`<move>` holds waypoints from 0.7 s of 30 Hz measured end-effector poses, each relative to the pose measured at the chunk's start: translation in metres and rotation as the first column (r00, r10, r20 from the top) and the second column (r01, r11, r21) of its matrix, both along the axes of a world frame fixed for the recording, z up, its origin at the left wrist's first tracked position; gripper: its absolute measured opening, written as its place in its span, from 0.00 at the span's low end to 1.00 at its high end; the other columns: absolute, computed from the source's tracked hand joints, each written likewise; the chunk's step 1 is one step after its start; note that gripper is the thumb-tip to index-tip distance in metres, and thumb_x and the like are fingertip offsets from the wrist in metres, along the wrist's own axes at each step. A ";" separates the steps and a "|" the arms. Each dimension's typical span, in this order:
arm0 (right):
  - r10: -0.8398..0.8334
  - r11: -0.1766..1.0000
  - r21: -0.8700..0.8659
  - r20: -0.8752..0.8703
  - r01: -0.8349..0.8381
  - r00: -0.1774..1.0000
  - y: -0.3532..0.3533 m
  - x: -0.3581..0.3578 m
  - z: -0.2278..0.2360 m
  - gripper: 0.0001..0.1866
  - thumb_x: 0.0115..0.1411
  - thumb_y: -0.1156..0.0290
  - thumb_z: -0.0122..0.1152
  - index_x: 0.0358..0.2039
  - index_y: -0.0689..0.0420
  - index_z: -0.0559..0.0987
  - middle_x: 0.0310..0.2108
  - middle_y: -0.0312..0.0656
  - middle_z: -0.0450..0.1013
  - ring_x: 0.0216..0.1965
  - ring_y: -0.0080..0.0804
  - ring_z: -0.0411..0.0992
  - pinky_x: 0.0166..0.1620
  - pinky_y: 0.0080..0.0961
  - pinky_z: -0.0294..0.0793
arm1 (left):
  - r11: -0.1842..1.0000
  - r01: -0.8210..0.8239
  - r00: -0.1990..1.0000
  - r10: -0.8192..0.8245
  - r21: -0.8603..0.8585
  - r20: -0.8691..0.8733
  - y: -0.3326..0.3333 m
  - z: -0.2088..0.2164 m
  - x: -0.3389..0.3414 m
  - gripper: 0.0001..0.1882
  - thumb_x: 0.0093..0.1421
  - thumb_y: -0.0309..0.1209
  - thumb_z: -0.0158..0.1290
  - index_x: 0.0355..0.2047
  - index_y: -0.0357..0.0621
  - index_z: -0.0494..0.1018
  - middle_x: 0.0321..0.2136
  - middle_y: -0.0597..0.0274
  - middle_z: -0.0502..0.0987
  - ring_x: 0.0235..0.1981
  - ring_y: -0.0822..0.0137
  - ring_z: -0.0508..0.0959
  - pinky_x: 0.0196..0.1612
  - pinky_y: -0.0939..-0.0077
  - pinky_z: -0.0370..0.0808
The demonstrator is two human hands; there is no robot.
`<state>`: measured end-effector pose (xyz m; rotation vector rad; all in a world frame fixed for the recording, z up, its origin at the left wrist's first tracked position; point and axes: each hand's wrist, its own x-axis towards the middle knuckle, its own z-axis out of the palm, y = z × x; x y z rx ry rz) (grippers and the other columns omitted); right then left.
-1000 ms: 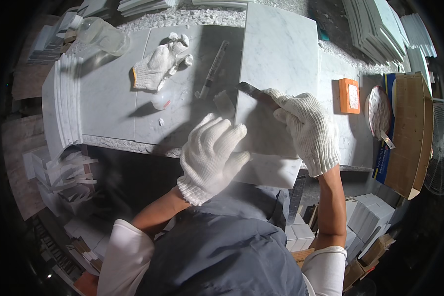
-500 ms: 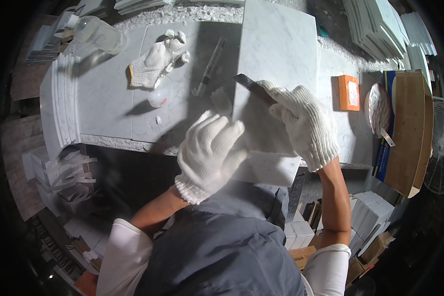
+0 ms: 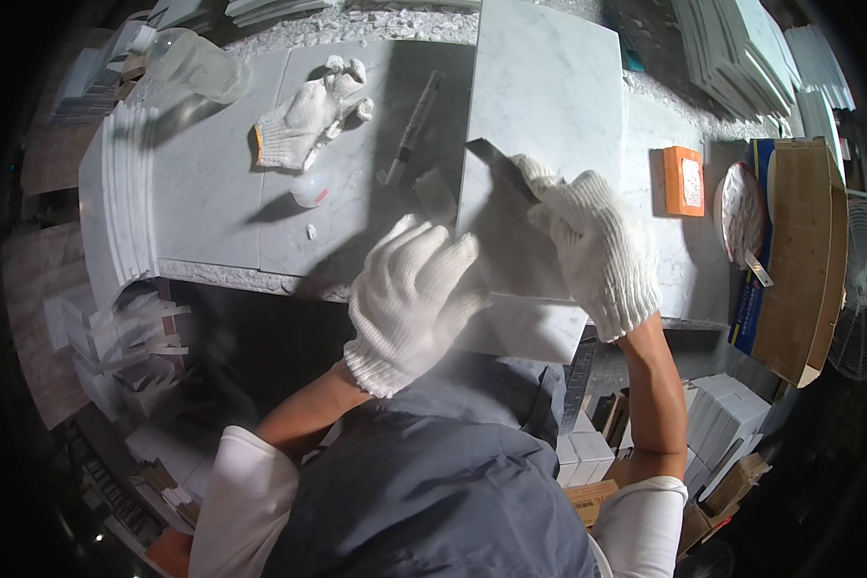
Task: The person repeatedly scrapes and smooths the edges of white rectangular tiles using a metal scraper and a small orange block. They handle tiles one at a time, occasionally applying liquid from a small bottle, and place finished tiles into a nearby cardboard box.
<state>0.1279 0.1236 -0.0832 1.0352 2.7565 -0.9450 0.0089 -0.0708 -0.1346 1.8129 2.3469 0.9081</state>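
Note:
Both my hands wear white knit gloves and hold a grey-white marble tile [image 3: 506, 241] tilted up over the front edge of the stone bench. My right hand [image 3: 597, 246] grips the tile's upper right edge, fingers curled over it. My left hand [image 3: 409, 299] presses flat against its lower left side. Behind the tile a larger marble slab [image 3: 549, 87] lies on the bench.
On the marble bench [image 3: 212, 193] lie a spare white glove [image 3: 308, 111], a thin syringe-like tool [image 3: 409, 130] and an orange block [image 3: 684, 180]. A round plate [image 3: 739, 212] and a cardboard box [image 3: 800, 260] sit to the right. Stacked tiles [image 3: 732, 48] fill the back right.
The tile's top corner has risen slightly toward the far side, with both hands shifting a little with it. Nothing else has moved.

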 end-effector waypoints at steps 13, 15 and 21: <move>0.020 0.999 -0.039 -0.020 -0.021 1.000 -0.007 0.006 0.008 0.14 0.64 0.72 0.65 0.50 0.56 0.85 0.34 0.49 0.72 0.33 0.42 0.74 0.39 0.36 0.74 | 1.000 -0.008 1.000 0.008 0.000 -0.016 0.001 0.001 0.001 0.28 0.60 0.43 0.64 0.58 0.45 0.77 0.55 0.51 0.75 0.59 0.43 0.74 0.62 0.52 0.71; 0.010 0.999 -0.044 -0.004 -0.010 1.000 -0.007 0.007 0.012 0.15 0.64 0.71 0.66 0.50 0.57 0.84 0.33 0.50 0.72 0.34 0.43 0.73 0.40 0.36 0.73 | 1.000 0.002 1.000 -0.002 0.005 -0.016 0.002 0.001 0.000 0.28 0.60 0.43 0.64 0.58 0.46 0.77 0.54 0.51 0.75 0.59 0.43 0.74 0.62 0.52 0.72; -0.016 0.995 -0.101 -0.173 -0.002 0.985 -0.001 -0.007 0.016 0.16 0.63 0.71 0.67 0.52 0.55 0.84 0.34 0.50 0.74 0.32 0.41 0.74 0.37 0.36 0.74 | 1.000 0.011 1.000 -0.011 0.002 0.009 0.002 0.003 0.000 0.27 0.61 0.43 0.64 0.58 0.46 0.77 0.54 0.51 0.75 0.59 0.43 0.74 0.62 0.53 0.72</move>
